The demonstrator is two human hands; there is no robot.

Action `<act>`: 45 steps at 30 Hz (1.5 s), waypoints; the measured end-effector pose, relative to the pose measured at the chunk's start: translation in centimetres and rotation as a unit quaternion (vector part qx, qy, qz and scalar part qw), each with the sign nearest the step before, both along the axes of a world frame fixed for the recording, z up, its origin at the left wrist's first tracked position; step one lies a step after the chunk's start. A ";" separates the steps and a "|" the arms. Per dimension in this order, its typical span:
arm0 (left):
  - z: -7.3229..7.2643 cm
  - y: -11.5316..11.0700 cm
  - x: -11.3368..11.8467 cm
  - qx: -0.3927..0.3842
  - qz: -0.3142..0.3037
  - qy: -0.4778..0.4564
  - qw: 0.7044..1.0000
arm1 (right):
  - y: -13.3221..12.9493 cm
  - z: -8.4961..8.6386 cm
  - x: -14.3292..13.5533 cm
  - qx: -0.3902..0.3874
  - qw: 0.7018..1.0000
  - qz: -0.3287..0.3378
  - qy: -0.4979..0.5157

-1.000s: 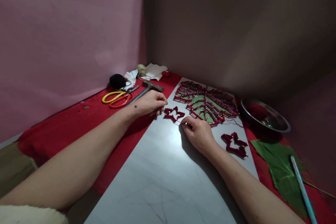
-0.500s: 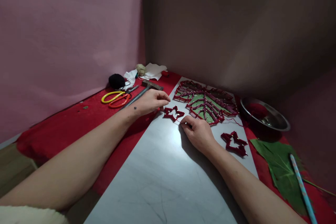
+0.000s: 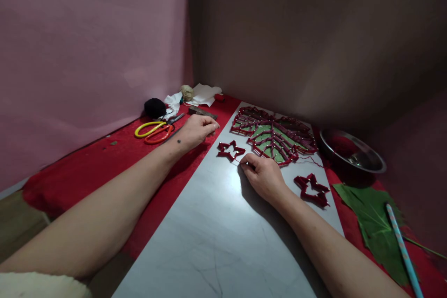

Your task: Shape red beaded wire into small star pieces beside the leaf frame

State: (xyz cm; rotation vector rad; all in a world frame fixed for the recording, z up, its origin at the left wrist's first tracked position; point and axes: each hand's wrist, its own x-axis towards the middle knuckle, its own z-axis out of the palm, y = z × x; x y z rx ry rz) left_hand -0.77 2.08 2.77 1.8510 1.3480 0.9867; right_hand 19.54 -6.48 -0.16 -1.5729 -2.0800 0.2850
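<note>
My right hand (image 3: 261,174) pinches a thin red thread (image 3: 236,162) that runs from the lower point of a small star (image 3: 231,150). This star is red thread wound around nails in a white board (image 3: 195,228). My left hand (image 3: 200,131) hovers over the board's left edge, above the hammer, fingers loosely bent and slightly apart, with nothing visible in them. Beyond the right hand, a large leaf shape (image 3: 275,135) of nails with red and purplish thread lies over green. A second red star (image 3: 312,191) is beside my right forearm.
On red cloth at the left are scissors (image 3: 150,130), a hammer head (image 3: 202,112), a black yarn ball (image 3: 155,108), a cream yarn ball (image 3: 186,91) and white paper (image 3: 206,94). At the right stand a metal bowl (image 3: 375,165), a green leaf (image 3: 372,228) and a light-blue stick (image 3: 403,249).
My left hand has drawn back a little to the left and up, away from the small star. My right hand stays put, still pinching the thread.
</note>
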 end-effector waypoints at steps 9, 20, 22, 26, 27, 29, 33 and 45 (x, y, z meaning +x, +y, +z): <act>0.1 -0.9 0.8 0.004 -0.048 -0.009 0.999 | -0.1 0.0 0.0 0.003 1.000 -0.001 -0.008; -0.6 -0.2 0.4 0.036 -0.010 0.010 0.999 | -0.1 0.1 0.0 0.000 1.000 -0.001 -0.008; -0.7 -0.2 0.4 0.035 -0.017 0.015 0.999 | -0.1 0.1 0.0 0.001 1.000 -0.002 -0.008; -0.2 -0.5 0.7 0.033 -0.029 0.010 0.999 | 0.0 0.0 0.0 0.000 1.000 -0.002 -0.011; -0.1 -0.6 0.8 0.029 -0.038 0.004 0.999 | 0.1 0.0 0.0 -0.001 1.000 -0.001 -0.010; 0.3 -1.0 1.0 0.017 -0.065 -0.005 0.998 | 0.1 0.1 0.0 -0.004 1.000 0.001 -0.008; 0.7 -1.5 1.1 0.015 -0.111 0.013 0.994 | 0.0 0.2 0.0 0.000 1.000 0.004 -0.008; 0.5 -2.0 1.4 0.108 -0.255 0.147 0.950 | 0.0 0.2 0.1 -0.004 1.000 0.002 -0.014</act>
